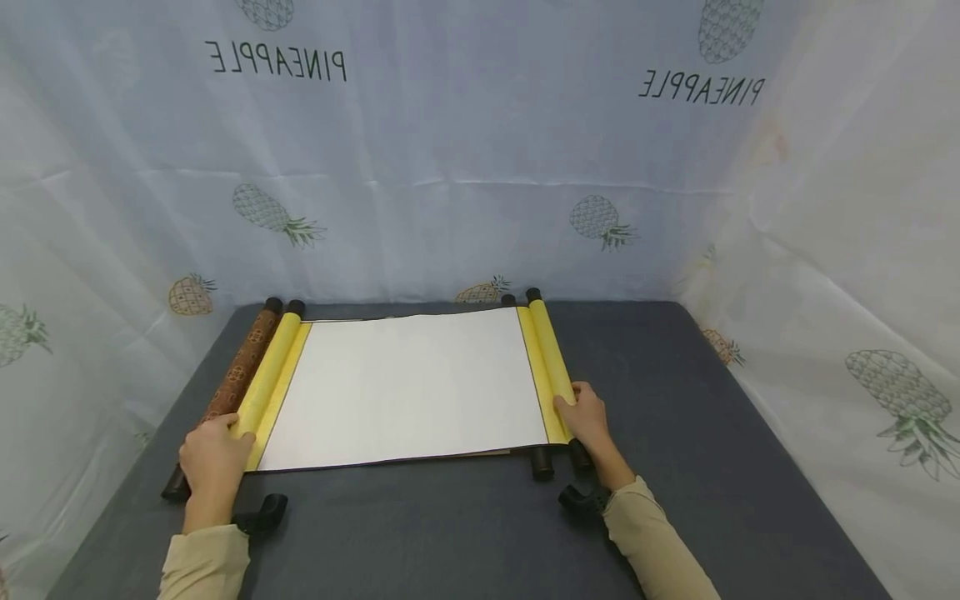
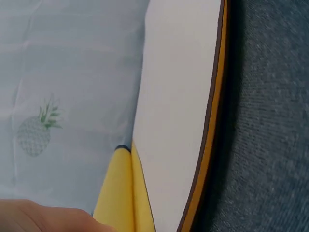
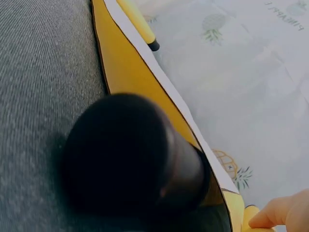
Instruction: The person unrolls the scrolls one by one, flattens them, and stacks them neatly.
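Note:
A scroll lies unrolled, its blank white sheet (image 1: 405,392) spanning between a left yellow roll (image 1: 272,362) and a right yellow roll (image 1: 550,350). My left hand (image 1: 212,467) grips the near end of the left roll; in the left wrist view one finger (image 2: 43,216) lies across it. Near the right roll's lower end, my right hand (image 1: 587,417) holds it from the outer side. Black end knobs (image 1: 580,455) stick out past the rolls. Seen from the right wrist, a black knob (image 3: 120,154) looms large before the scroll's yellow-brown underside (image 3: 130,58).
A brown patterned roll (image 1: 243,362) lies along the scroll's left side. Another black knob (image 1: 542,464) shows just left of the right roll's knob. Dark grey cloth (image 1: 420,533) covers the table. Pineapple-print curtains (image 1: 465,133) hang behind and at both sides.

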Demonstrator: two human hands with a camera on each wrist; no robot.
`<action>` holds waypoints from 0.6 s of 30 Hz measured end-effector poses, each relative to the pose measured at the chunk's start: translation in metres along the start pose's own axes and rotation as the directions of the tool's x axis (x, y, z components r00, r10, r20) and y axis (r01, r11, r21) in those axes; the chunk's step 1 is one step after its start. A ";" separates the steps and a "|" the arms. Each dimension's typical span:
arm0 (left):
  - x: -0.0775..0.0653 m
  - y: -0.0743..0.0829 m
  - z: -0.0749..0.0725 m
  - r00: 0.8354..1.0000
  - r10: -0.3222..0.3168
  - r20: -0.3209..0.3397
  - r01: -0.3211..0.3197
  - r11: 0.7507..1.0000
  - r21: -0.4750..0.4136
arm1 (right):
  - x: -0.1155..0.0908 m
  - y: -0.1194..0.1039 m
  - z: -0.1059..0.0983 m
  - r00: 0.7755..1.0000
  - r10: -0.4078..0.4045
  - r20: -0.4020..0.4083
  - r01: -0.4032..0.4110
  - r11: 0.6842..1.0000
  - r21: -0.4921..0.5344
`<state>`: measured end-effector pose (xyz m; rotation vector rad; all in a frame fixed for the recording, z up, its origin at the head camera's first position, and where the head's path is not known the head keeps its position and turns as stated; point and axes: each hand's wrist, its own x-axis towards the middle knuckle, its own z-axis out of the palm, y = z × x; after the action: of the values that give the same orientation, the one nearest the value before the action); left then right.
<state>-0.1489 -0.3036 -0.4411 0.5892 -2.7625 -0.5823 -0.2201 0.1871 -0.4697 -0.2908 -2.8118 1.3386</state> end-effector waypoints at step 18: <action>-0.002 0.011 0.022 0.954 -0.057 -0.295 -0.019 0.968 -0.251 | 0.002 0.003 -0.006 1.000 0.006 0.014 -0.006 1.000 0.005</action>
<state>-0.1582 -0.2865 -0.4566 0.5909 -2.3552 -0.7637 -0.2206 0.1942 -0.4683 -0.2907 -2.8209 1.3538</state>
